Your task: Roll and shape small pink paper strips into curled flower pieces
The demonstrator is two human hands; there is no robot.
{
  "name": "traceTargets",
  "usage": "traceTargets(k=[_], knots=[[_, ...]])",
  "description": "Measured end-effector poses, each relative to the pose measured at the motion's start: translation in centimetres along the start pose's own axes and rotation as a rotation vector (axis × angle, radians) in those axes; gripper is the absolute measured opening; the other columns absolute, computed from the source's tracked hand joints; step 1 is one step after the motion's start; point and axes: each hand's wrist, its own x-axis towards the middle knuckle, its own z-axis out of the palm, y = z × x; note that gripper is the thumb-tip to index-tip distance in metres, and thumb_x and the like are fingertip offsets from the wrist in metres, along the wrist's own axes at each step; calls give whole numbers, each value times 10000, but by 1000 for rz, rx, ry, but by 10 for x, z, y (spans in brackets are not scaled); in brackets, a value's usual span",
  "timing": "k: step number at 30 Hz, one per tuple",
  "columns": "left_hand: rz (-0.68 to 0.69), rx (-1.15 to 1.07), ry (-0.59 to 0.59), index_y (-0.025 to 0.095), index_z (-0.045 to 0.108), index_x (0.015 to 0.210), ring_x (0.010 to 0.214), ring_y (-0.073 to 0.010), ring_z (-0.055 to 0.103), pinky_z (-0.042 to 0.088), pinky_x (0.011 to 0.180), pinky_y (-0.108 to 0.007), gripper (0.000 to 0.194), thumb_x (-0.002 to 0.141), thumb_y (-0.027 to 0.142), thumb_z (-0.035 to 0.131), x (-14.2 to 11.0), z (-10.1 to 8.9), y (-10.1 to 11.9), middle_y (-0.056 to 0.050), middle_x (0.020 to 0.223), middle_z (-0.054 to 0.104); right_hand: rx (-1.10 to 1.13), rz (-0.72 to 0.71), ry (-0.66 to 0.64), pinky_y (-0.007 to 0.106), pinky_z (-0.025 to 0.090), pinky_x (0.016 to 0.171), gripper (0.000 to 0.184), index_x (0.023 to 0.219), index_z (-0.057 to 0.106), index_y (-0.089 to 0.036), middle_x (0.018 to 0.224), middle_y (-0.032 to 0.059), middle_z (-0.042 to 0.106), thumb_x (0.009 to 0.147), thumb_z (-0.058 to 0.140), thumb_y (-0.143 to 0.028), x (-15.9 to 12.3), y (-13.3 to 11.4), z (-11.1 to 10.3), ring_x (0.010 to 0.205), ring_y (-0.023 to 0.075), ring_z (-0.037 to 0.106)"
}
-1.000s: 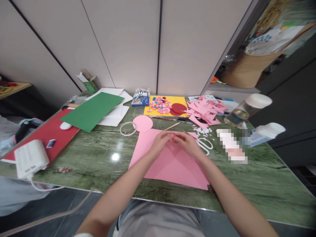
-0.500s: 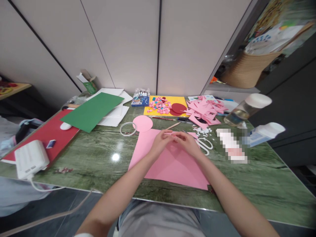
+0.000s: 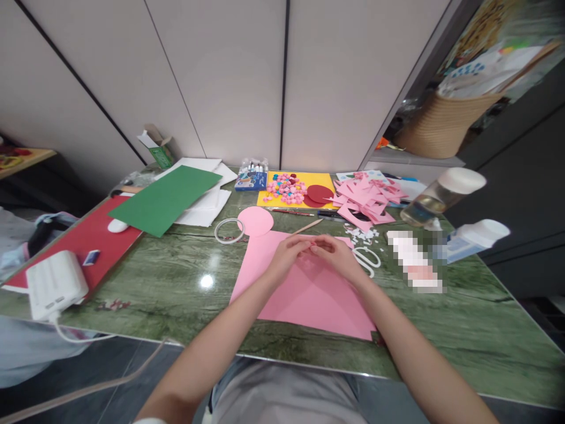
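Over a large pink paper sheet (image 3: 304, 300), my left hand (image 3: 288, 257) and my right hand (image 3: 336, 254) meet with curled fingers, fingertips pressed together. A tiny reddish spot shows where they touch, but what they pinch is too small to name. A pink paper circle (image 3: 256, 221) lies at the sheet's upper left corner, partly beside a roll of clear tape (image 3: 229, 231). White-handled scissors (image 3: 367, 259) rest just right of my right hand, their blades largely hidden behind it. Beyond the fingers lies a thin wooden stick (image 3: 308, 226).
Pink paper offcuts (image 3: 368, 197) are heaped at the back right. Small pompom-like balls (image 3: 286, 188) and dark red circles (image 3: 320, 194) lie on a yellow sheet (image 3: 273, 204). Left are green paper (image 3: 165, 200) and a white power bank (image 3: 57, 285). Bottles (image 3: 441, 194) stand right.
My fingers have shifted slightly against each other, the fingertips curling a little more. Both hands stay over the pink sheet, and the other things lie as before.
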Motion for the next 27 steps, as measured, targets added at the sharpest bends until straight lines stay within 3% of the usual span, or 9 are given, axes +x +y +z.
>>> traceTargets(k=[3,9,14,20,27], knots=[[-8,58,-14,141,676,919,729,-137,584,430,602,-219,250,713,245,578,-2,1,3,-73,884,664,-83,-32,-25,344,466,810,267,982,646,-215,984,54,676,774,552,-355,-1,-2,0,884,191,621],[-14,119,86,157,649,944,600,-108,559,401,557,-212,252,719,241,570,-6,5,10,-30,750,650,-205,-60,2,337,444,802,260,997,630,-215,902,38,676,816,481,-326,-2,-2,1,827,176,608],[14,118,97,156,646,927,647,-113,575,421,630,-226,236,717,229,568,-6,7,9,-35,799,660,-221,-84,26,308,441,732,261,999,618,-208,798,19,653,825,459,-322,-4,0,3,753,166,589],[31,122,91,150,647,903,710,-135,596,439,695,-249,223,701,227,596,-8,9,8,-45,789,664,-178,-77,42,310,443,737,252,952,628,-204,829,27,654,822,474,-356,-3,1,3,777,168,584],[-104,-134,-23,124,670,862,800,-167,614,453,756,-288,232,659,232,642,-3,3,3,-91,883,675,-68,-29,-2,354,450,829,301,975,639,-217,966,44,661,786,534,-427,0,1,2,895,193,588]])
